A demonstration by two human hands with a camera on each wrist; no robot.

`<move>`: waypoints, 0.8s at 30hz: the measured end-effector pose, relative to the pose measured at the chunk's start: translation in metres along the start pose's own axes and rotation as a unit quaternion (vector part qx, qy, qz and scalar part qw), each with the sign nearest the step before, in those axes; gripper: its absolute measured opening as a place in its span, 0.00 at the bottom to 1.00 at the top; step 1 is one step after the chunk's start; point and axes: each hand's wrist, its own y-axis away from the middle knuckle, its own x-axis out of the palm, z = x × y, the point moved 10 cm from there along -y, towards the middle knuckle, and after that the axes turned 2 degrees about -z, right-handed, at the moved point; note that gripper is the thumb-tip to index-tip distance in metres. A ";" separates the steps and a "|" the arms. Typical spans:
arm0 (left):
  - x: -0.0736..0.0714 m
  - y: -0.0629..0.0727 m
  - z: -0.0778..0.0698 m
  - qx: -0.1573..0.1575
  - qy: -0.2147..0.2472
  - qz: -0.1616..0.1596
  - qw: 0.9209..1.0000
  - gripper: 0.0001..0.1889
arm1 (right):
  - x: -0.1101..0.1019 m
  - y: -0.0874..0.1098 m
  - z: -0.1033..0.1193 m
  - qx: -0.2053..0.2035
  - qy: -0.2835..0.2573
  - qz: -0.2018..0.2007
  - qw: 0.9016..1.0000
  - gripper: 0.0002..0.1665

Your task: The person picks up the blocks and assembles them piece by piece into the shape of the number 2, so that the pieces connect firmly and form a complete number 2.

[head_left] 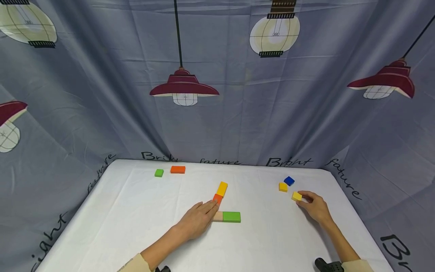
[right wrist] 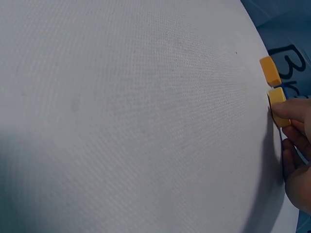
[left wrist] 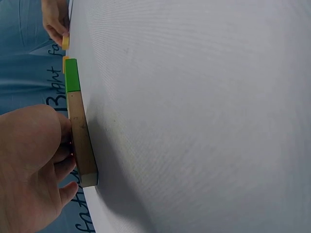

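Observation:
Low over the middle of the table, my left hand (head_left: pixel 197 221) lies with its fingers extended, fingertips on an orange block (head_left: pixel 217 198). A yellow-orange block (head_left: pixel 222 188) adjoins the orange one at its far end. Partly hidden by this hand is a plain wooden block (head_left: pixel 218 216), end to end with a green block (head_left: pixel 232 217). The left wrist view shows the long wooden side (left wrist: pixel 82 138) beside the fingers. At the right, my right hand (head_left: pixel 316 207) pinches a small yellow block (head_left: pixel 296 196) between thumb and fingers. Just beyond are another yellow block (head_left: pixel 283 187) and a blue block (head_left: pixel 289 181).
Toward the far left of the white table (head_left: pixel 129 211) lie a small green block (head_left: pixel 159 173) and an orange block (head_left: pixel 178 169). A grey-blue curtain (head_left: pixel 231 128) printed with lamps and lettering surrounds the back and sides of the table.

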 end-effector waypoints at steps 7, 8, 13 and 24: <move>0.001 0.000 0.000 0.002 -0.007 -0.004 1.000 0.23 | 0.000 0.001 0.002 -0.004 0.001 -0.001 1.000 0.27; 0.001 0.001 0.000 0.003 -0.008 -0.004 1.000 0.23 | 0.000 0.002 0.002 -0.003 0.001 -0.001 1.000 0.27; 0.001 0.001 -0.001 0.003 -0.007 -0.008 1.000 0.23 | -0.001 0.003 0.003 0.001 -0.002 0.002 1.000 0.27; 0.002 0.001 0.000 0.001 -0.011 -0.001 1.000 0.23 | -0.005 0.004 0.014 -0.033 -0.018 -0.014 0.999 0.27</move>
